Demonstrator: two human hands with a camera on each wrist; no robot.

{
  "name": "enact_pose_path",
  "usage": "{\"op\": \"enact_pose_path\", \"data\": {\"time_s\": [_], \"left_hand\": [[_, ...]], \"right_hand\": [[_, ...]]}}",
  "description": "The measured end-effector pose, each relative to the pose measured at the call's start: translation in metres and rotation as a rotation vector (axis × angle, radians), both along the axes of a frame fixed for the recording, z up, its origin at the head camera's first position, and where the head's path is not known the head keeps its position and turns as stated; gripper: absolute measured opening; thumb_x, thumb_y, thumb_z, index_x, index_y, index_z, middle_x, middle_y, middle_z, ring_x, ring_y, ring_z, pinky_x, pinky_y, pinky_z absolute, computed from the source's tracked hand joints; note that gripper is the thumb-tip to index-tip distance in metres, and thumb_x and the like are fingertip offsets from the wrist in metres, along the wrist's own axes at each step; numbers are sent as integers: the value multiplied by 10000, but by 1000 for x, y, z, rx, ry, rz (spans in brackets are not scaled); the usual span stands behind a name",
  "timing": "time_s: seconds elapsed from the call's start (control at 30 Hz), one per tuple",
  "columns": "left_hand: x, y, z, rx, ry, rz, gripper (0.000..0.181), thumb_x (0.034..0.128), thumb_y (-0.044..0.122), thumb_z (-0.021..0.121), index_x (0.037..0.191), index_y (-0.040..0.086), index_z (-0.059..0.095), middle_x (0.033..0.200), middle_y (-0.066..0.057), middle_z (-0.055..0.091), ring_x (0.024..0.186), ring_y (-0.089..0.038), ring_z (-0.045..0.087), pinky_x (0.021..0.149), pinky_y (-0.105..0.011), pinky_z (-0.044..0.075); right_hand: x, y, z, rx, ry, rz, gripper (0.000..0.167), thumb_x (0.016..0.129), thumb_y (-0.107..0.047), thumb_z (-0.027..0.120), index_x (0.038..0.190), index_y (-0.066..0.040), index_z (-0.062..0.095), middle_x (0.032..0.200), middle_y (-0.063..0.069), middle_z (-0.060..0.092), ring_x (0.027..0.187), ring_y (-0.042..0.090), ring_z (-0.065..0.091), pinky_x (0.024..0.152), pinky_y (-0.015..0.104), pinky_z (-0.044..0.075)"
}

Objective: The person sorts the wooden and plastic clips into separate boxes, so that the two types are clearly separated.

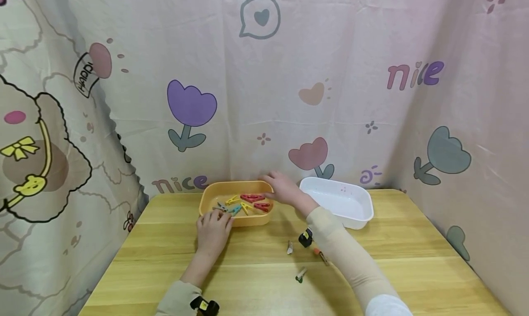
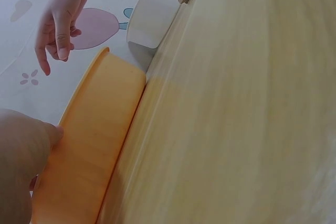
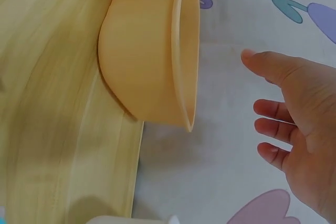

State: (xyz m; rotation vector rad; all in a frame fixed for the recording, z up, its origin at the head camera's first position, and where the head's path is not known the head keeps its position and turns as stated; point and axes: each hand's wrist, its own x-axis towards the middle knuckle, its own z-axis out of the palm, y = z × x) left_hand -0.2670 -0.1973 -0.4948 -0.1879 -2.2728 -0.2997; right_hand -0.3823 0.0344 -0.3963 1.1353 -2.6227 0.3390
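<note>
My left hand [image 1: 212, 233] grips the near rim of an orange plastic basin [image 1: 250, 222] at its left part. In the left wrist view its thumb lies against the basin's outer wall [image 2: 94, 124]; the other fingertips are mostly hidden. Inside the basin lie several clothespins: red ones [image 1: 252, 198], yellow ones [image 1: 233, 200], a teal one [image 1: 235, 210] and a grey one [image 1: 222, 206]. Over the basin's right end hovers my right hand [image 1: 283, 189]. The right wrist view shows that hand [image 3: 304, 124] apart from the rim, with fingers loosely bent and nothing held.
A white basin [image 1: 359, 217] stands to the right, partly behind the right forearm. On the table [image 1: 256, 279] lie small clips: a pale one [image 1: 289, 248], a green-tipped one [image 1: 301, 275] and an orange-tipped one [image 1: 320, 256]. A printed curtain [image 1: 256, 100] hangs behind the table.
</note>
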Motion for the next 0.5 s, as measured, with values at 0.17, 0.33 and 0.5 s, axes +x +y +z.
{"op": "enact_pose_path", "data": {"time_s": [0.17,0.33,0.5], "left_hand": [[2,0,1,-6,-9,1,158,824,246,778,938,140,750,915,-90,641,871,-324,578,841,-562,431],[2,0,1,-1,2,-3,150,818,236,783,928,139,750,907,-89,646,869,-323,580,841,-567,434],[1,0,2,1,9,-6,155,812,234,788,927,139,749,900,-93,644,862,-323,576,837,-561,431]], "right_hand": [[0,9,-2,-4,3,-7,514,886,-340,709,1342,-156,560,1220,78,585,1090,241,566,957,397,482],[2,24,-2,-32,14,-38,481,884,-335,712,1311,-156,582,1185,80,590,1055,241,575,935,403,483],[3,43,-6,-65,45,-61,457,886,-351,706,1284,-149,608,1162,86,609,1063,251,586,940,422,483]]}}
